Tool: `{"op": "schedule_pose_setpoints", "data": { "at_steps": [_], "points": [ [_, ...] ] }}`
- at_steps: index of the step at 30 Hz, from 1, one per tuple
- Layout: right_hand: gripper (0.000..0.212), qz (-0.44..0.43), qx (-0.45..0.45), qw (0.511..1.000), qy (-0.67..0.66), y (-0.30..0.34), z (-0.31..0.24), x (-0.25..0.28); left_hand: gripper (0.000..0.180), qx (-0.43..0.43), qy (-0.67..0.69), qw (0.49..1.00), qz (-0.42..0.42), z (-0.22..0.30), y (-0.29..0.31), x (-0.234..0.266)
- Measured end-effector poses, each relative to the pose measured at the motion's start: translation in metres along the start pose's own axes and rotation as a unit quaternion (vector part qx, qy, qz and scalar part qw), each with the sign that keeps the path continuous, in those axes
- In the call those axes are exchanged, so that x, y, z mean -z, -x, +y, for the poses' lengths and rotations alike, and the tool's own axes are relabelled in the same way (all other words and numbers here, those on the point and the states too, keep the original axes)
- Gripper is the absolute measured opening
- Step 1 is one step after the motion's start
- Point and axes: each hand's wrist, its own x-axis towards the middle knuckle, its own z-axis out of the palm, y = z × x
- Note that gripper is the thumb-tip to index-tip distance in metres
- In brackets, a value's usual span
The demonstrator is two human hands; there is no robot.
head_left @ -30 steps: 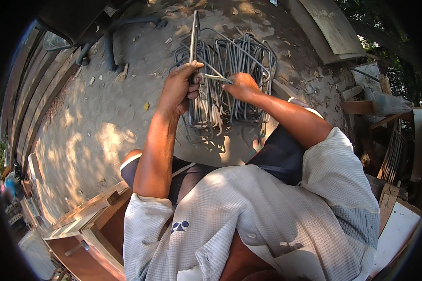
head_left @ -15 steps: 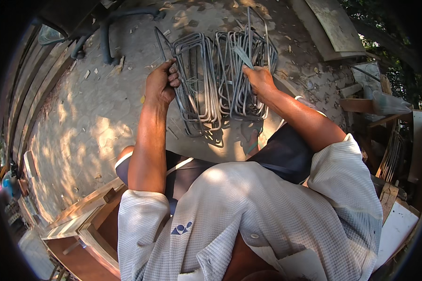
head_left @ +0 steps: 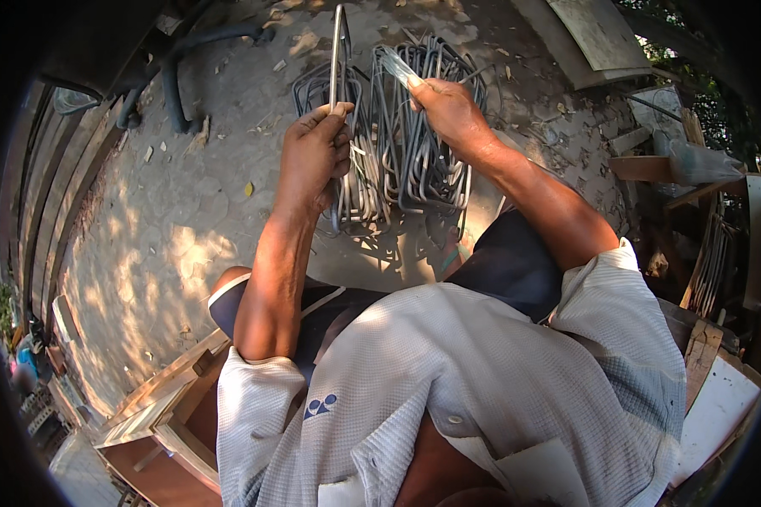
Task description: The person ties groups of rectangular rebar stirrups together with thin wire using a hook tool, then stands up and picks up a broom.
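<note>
My left hand [head_left: 315, 156] is closed around a bent metal rod loop [head_left: 337, 63], which stands upright and shows almost edge-on. In my right hand [head_left: 457, 118], a flat, pale grey strip [head_left: 395, 64] is pinched between thumb and fingers. Its kind is not clear; its tip points up and to the left, apart from the loop. Beneath both hands, two groups of bent rod loops sit on the ground, the right group [head_left: 440, 173] close beside the left group [head_left: 366, 173]. My left hand and its loop hide part of the left group.
Long wooden planks [head_left: 55, 203] lie along the left side, near dark curved tube legs [head_left: 172, 97]. A wooden frame [head_left: 165, 427] stands at lower left. A flat board [head_left: 596, 38] lies far right, with wood pieces and a clear plastic bag [head_left: 698, 162] nearer.
My left hand has lifted its loop higher and turned it edge-on, away from the left group. The right hand has moved up and left with the strip, which tilts further left.
</note>
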Motion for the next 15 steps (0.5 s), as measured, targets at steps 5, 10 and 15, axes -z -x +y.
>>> {"op": "schedule_pose_setpoints", "data": {
  "at_steps": [5, 10, 15],
  "points": [
    [0.046, -0.091, 0.1, 0.989, -0.052, 0.041, -0.062, 0.013, 0.033, -0.031, 0.014, 0.999, -0.039, 0.035, 0.022, -0.015],
    [0.031, -0.086, -0.177, 0.914, -0.355, 0.019, -0.048, 0.014, 0.028, -0.007, -0.012, 0.998, -0.062, 0.015, 0.001, -0.008],
    [0.027, -0.027, -0.299, 0.906, -0.3, 0.022, -0.011, -0.011, 0.031, -0.004, -0.1, 0.994, 0.05, -0.02, -0.025, 0.007]
  ]
}}
